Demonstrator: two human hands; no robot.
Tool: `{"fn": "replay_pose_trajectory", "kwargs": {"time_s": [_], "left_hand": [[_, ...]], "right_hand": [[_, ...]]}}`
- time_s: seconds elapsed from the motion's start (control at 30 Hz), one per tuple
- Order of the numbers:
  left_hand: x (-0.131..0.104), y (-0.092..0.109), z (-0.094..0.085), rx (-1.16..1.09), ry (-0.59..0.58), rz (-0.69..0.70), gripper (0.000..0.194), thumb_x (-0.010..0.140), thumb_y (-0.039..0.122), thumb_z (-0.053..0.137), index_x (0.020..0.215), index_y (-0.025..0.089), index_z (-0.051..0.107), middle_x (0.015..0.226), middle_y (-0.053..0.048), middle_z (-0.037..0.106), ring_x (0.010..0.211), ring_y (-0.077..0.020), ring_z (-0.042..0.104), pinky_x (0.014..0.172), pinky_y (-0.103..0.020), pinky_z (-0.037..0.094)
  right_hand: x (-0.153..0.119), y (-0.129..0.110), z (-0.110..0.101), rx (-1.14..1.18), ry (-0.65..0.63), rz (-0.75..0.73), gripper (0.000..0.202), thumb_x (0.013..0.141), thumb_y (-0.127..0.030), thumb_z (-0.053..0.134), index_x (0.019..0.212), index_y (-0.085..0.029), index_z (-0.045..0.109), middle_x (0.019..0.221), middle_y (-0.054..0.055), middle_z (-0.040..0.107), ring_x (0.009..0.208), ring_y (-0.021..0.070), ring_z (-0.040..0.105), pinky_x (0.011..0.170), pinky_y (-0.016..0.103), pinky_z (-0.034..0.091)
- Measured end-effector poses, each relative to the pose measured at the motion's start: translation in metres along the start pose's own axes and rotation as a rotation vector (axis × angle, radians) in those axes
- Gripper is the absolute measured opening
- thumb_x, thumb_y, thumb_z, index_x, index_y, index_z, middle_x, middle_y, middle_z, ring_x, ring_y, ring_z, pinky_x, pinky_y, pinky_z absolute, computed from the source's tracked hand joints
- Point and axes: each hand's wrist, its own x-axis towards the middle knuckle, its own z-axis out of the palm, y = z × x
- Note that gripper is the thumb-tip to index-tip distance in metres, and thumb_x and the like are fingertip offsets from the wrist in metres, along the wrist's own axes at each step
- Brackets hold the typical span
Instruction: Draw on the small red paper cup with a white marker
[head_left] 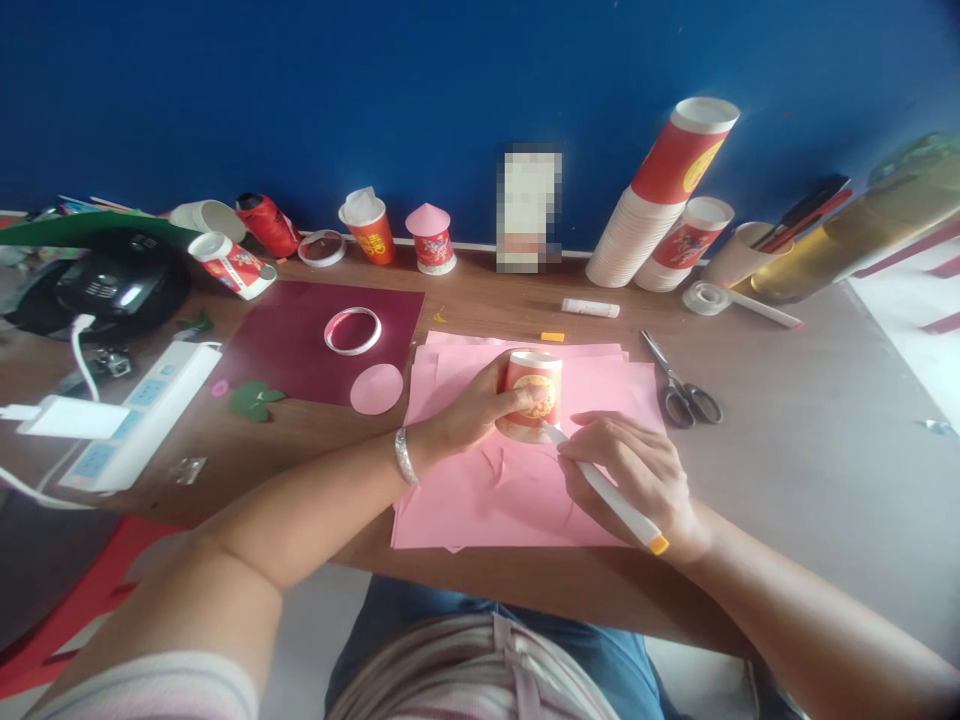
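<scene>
My left hand (487,402) is wrapped round a red and white paper cup (553,385) with a yellow print, its thumb lying across the front. In my right hand (630,475) is a white marker (609,492) with an orange end. The marker's tip meets the lower part of the cup, or comes very close to it; contact is hard to make out. Both hands are above a stack of pink paper sheets (465,500). Behind the cup, a small orange cap (553,337) lies at the far edge of the sheets.
Scissors (679,385) lie right of the paper, and a white tube (590,308) behind it. To the left are a pink paper disc (376,389), a cut cup ring (352,331) and a power strip (142,415). Stacked cups (637,230) and a pink-roofed cup (431,240) stand along the wall.
</scene>
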Motion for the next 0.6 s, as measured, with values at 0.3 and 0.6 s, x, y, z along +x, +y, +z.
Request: {"fn": "replay_pose_trajectory", "kwargs": {"time_s": [0.3,0.6], "left_hand": [[-0.0018,0.0021,0.0005,-0.022,0.014,-0.026,0.052,0.083,0.042,0.08,0.124,0.019,0.056,0.112,-0.008,0.061,0.098,-0.0202,0.065,0.079,-0.031,0.059],[-0.0021,0.0035,0.0016,-0.007,0.038,-0.021,0.052,0.084,0.042,0.078,0.125,0.017,0.057,0.115,-0.01,0.061,0.102,-0.0209,0.063,0.083,-0.032,0.057]], "right_hand": [[0.0014,-0.0008,-0.0017,-0.028,0.009,0.009,0.024,0.083,0.002,0.065,0.092,-0.019,0.059,0.069,-0.003,0.058,0.061,0.012,0.058,0.079,0.035,0.066],[0.0017,-0.002,-0.0018,-0.033,0.005,-0.001,0.023,0.08,0.003,0.066,0.09,-0.017,0.059,0.069,-0.002,0.06,0.062,0.0126,0.062,0.083,0.034,0.066]]}}
